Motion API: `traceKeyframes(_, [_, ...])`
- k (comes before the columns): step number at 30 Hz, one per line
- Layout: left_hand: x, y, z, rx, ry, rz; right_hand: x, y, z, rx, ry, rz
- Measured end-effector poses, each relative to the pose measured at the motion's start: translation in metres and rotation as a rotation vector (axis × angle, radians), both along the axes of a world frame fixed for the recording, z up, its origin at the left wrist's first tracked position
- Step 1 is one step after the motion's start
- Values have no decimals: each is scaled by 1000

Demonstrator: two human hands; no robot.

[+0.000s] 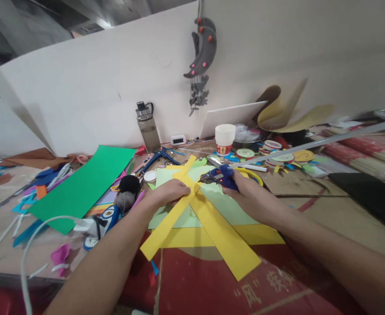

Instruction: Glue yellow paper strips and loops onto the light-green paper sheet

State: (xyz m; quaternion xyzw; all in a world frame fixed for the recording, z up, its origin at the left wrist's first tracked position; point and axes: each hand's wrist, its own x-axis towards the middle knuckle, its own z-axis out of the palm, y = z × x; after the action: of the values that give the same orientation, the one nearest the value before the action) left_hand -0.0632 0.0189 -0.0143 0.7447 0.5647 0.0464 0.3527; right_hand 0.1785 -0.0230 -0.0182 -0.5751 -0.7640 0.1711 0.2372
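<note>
My right hand (246,192) is wrapped round a blue hot glue gun (220,176). A long translucent glue stick (313,144) runs out of its back to the upper right. The gun's nozzle points left, at or just above crossed yellow strips (223,232); I cannot tell if it touches. My left hand (174,192) pinches the strips near their crossing, its thumb and fingertips closed together. The strips look like felt or foam sheet. Beneath them lies a pale green sheet (161,218), with a yellow sheet (261,235) under that.
A green sheet (84,188) and scraps lie left, near a plug with a white cable (31,245). Behind stand a water bottle (149,131) and stacked paper cups (225,138). Blue-handled pliers (157,158) lie beyond my left hand. Ribbon rolls (274,158) sit at the right.
</note>
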Motion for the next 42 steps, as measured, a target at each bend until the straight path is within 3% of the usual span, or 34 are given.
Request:
traceKeyframes(9, [4, -3, 2, -38, 55, 26, -1, 10, -4, -60, -120, -104])
traceKeyframes(15, [10, -8, 8, 36, 110, -20, -4, 8, -3, -16, -104, -43])
traceKeyframes(21, [10, -5, 6, 41, 76, 38, -4, 12, -7, -19, -179, -110])
traceKeyframes(26, [10, -5, 6, 34, 70, -1, -4, 10, -7, -6, -165, -60])
traceKeyframes(31, [10, -6, 7, 27, 56, 16, -4, 13, -8, -17, -195, -116])
traceKeyframes(42, [2, -5, 7, 21, 22, 5, 3, 7, 5, 12, -41, -98])
